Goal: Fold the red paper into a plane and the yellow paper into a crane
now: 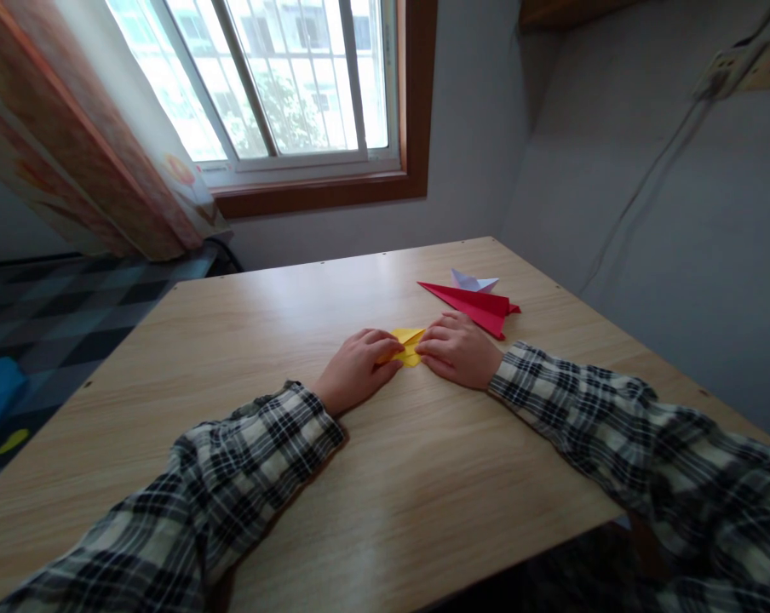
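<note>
Two plaid sleeves stretch across the wooden tabletop. Past the cuffs, the left hand and right hand pinch opposite sides of a small folded yellow paper around the middle of the tabletop. The step in hand looks like creasing a fold; the next move seems to call for aligned edges and firm fingertip pressure. Just beyond the right hand lies a red paper plane, with a white folded paper behind it.
</note>
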{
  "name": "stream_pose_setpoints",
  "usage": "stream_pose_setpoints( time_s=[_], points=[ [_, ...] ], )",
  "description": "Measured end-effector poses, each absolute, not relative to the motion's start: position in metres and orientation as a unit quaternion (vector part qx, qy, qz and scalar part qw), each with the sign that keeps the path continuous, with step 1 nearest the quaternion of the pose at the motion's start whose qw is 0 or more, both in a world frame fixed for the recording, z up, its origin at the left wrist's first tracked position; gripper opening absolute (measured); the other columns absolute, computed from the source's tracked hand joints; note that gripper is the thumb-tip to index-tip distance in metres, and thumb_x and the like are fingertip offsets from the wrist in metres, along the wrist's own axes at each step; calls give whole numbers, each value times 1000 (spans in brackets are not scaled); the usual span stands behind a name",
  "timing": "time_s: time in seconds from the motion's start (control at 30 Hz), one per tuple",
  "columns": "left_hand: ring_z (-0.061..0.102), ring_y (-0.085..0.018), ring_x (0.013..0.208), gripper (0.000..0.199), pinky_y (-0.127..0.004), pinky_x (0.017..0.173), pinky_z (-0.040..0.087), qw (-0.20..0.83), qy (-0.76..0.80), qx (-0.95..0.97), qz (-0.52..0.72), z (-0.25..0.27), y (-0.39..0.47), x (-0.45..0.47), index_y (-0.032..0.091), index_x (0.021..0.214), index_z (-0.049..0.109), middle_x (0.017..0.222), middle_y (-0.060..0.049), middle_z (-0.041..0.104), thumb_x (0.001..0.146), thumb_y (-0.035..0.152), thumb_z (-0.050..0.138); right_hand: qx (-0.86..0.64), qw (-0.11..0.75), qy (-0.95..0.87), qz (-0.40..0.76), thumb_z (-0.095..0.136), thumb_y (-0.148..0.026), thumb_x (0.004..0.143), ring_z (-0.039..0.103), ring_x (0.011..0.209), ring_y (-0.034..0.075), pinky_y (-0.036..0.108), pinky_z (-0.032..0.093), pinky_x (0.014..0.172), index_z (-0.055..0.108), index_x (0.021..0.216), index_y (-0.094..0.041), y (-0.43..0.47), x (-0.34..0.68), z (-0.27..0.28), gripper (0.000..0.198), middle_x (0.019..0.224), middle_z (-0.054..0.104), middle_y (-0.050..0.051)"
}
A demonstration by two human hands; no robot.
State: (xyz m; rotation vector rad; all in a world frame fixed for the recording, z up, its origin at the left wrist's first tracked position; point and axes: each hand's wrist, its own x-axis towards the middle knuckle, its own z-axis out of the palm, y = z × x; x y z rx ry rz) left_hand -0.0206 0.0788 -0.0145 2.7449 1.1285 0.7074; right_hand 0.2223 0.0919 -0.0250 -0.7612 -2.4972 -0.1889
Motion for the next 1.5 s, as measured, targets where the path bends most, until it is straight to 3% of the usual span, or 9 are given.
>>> stream_pose_setpoints(
  time_s=[0.27, 0.57, 0.77, 1.27, 1.5],
  points=[
    [63, -24, 108, 21, -43, 98, 51, 50, 366, 904, 215, -14, 79, -22, 21, 108, 70, 115, -8, 70, 93, 33, 63, -282, 259, -924, 4, 70, -33, 90, 62, 96, 23, 40, 46, 88, 75, 104, -21, 101, 225, -31, 19, 104, 72, 8],
    [63, -25, 110, 26, -43, 99, 51, 53, 371, 902, 213, -14, 80, -22, 22, 112, 70, 117, -8, 71, 91, 37, 65, -246, 243, -936, -61, 58, -36, 98, 64, 91, 22, 36, 44, 81, 74, 104, -19, 108, 228, -30, 24, 101, 73, 9],
    [64, -25, 110, 24, -42, 100, 51, 50, 374, 902, 212, -13, 80, -21, 21, 111, 71, 116, -8, 72, 92, 35, 64, -242, 225, -937, -110, 53, -38, 101, 63, 89, 21, 36, 41, 80, 74, 103, -20, 106, 227, -28, 27, 98, 74, 7],
    [69, -22, 101, 26, -37, 94, 54, 25, 391, 892, 227, -12, 78, -20, 21, 105, 73, 109, -5, 76, 99, 34, 52, -249, 248, -936, -28, 66, -40, 92, 62, 93, 24, 39, 47, 84, 74, 108, -19, 108, 228, -30, 28, 103, 71, 11],
    [68, -23, 104, 29, -39, 96, 53, 46, 403, 886, 226, -10, 78, -19, 20, 105, 73, 111, -7, 75, 100, 35, 49, -273, 258, -926, -35, 58, -22, 95, 62, 91, 23, 38, 46, 84, 74, 105, -18, 104, 224, -28, 19, 99, 72, 10]
  ],
)
